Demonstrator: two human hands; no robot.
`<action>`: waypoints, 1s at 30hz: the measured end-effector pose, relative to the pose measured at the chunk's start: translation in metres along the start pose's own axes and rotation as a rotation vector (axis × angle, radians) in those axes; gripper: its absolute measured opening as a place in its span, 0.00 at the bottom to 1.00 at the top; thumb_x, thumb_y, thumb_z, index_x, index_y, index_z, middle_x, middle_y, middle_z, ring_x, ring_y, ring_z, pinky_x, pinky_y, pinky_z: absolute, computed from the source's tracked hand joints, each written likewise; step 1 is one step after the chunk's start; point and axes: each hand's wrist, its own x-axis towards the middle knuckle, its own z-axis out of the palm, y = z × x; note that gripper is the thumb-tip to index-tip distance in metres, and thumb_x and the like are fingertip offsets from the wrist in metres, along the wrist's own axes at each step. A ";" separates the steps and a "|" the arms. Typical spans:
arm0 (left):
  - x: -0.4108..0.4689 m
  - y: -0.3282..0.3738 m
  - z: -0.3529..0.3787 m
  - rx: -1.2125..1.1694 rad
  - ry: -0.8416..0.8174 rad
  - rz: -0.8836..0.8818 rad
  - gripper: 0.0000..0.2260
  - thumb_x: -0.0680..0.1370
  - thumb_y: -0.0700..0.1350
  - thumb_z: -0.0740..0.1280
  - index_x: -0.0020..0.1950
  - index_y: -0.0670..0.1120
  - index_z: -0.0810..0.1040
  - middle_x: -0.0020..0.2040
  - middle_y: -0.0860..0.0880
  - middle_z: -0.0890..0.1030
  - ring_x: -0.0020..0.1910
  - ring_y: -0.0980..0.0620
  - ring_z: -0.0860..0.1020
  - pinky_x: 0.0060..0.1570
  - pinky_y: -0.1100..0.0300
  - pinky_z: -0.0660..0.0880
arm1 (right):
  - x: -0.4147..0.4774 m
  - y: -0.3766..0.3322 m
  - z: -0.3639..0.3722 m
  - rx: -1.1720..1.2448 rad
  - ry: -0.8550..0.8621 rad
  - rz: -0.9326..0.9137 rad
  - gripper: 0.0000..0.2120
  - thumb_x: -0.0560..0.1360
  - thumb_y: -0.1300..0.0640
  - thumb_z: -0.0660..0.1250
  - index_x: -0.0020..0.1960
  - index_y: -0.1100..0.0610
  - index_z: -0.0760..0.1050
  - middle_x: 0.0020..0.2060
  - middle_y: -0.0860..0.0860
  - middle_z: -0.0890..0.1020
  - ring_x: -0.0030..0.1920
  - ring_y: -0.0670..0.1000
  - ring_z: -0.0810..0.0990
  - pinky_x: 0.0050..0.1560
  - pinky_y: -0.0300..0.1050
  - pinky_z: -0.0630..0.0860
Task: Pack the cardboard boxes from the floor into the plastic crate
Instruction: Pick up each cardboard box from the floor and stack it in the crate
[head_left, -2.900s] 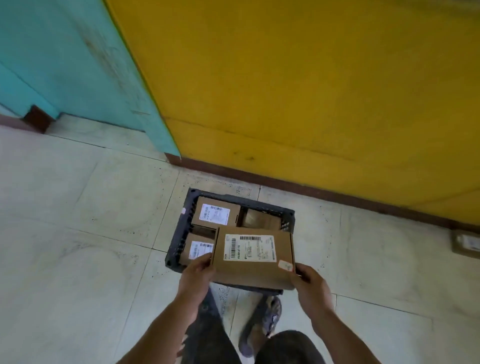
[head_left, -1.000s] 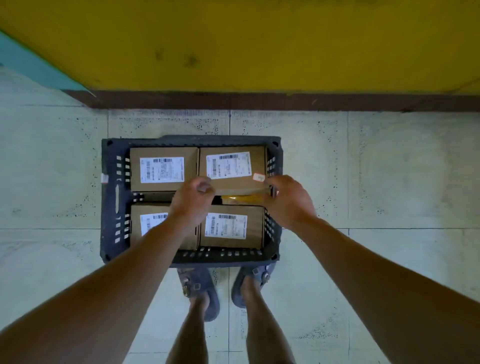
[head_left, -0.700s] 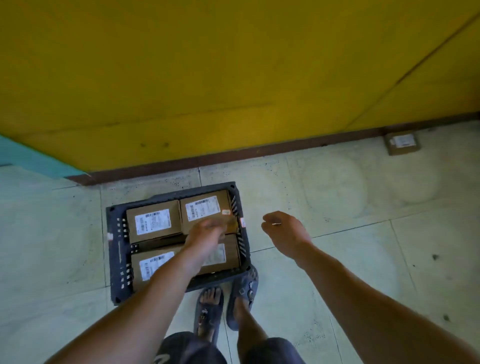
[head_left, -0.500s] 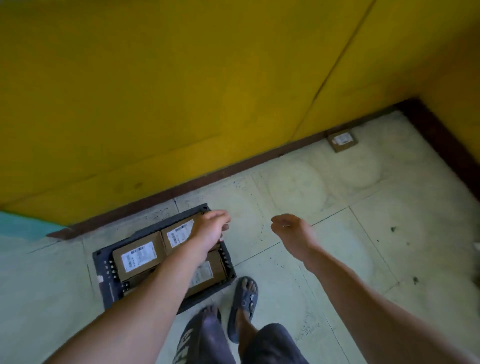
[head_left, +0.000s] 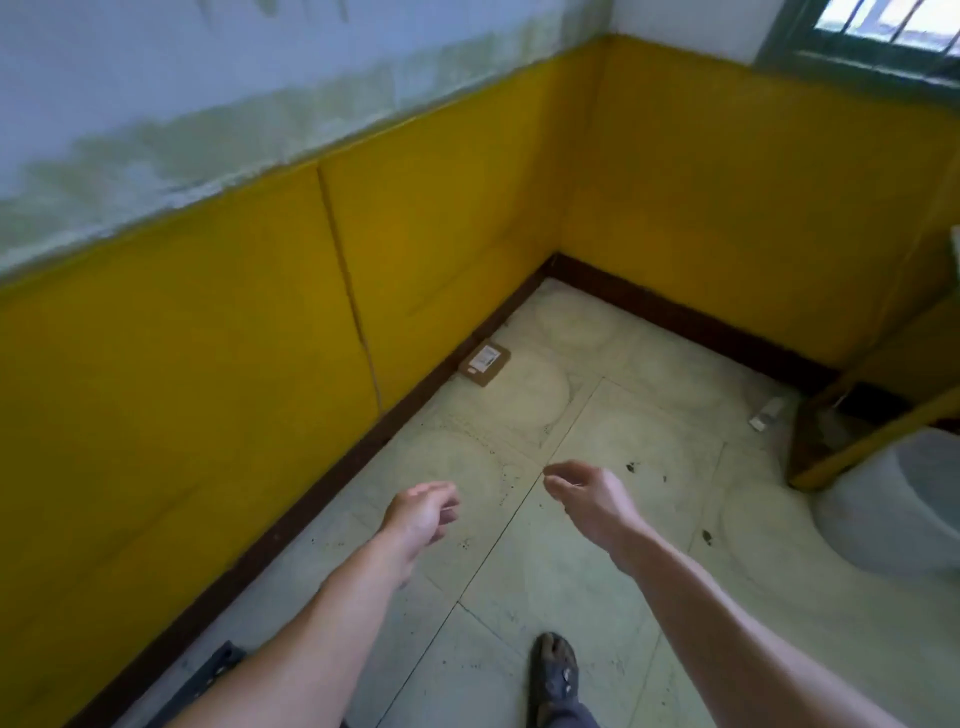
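One small cardboard box (head_left: 484, 362) with a white label lies flat on the floor against the dark skirting of the yellow wall, far ahead. My left hand (head_left: 422, 516) and my right hand (head_left: 588, 498) hover over the tiles well short of it, both empty with loosely curled, parted fingers. Only a dark corner of the plastic crate (head_left: 212, 670) shows at the bottom left, mostly hidden behind my left forearm; the boxes in it are out of view.
Yellow walls meet in a corner ahead. A white rounded object (head_left: 904, 499) and a yellow wooden frame (head_left: 852, 441) stand at the right edge. A small white item (head_left: 767, 414) lies near them. My sandalled foot (head_left: 554, 675) is at the bottom.
Both hands let go of the box placed in the crate and lifted away empty. My view swung right, leaving the crate behind and bringing the box by the wall ahead.
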 end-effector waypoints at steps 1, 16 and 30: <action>0.009 0.011 0.022 0.019 -0.015 -0.006 0.08 0.81 0.45 0.62 0.58 0.48 0.76 0.53 0.49 0.81 0.55 0.50 0.79 0.56 0.55 0.75 | 0.014 0.007 -0.020 0.011 0.004 0.009 0.11 0.76 0.52 0.65 0.57 0.52 0.81 0.54 0.48 0.83 0.52 0.49 0.80 0.55 0.44 0.76; 0.188 0.178 0.220 0.030 -0.003 -0.038 0.10 0.81 0.46 0.61 0.61 0.47 0.76 0.55 0.49 0.81 0.53 0.52 0.79 0.45 0.61 0.75 | 0.257 0.000 -0.208 -0.014 -0.134 0.020 0.14 0.78 0.52 0.63 0.61 0.53 0.78 0.59 0.48 0.81 0.55 0.47 0.78 0.56 0.40 0.74; 0.436 0.319 0.262 -0.134 0.141 -0.204 0.09 0.81 0.47 0.62 0.57 0.48 0.78 0.51 0.48 0.83 0.52 0.50 0.80 0.48 0.57 0.76 | 0.561 -0.086 -0.297 -0.158 -0.238 0.107 0.09 0.78 0.52 0.64 0.56 0.48 0.78 0.56 0.46 0.81 0.55 0.48 0.79 0.61 0.50 0.76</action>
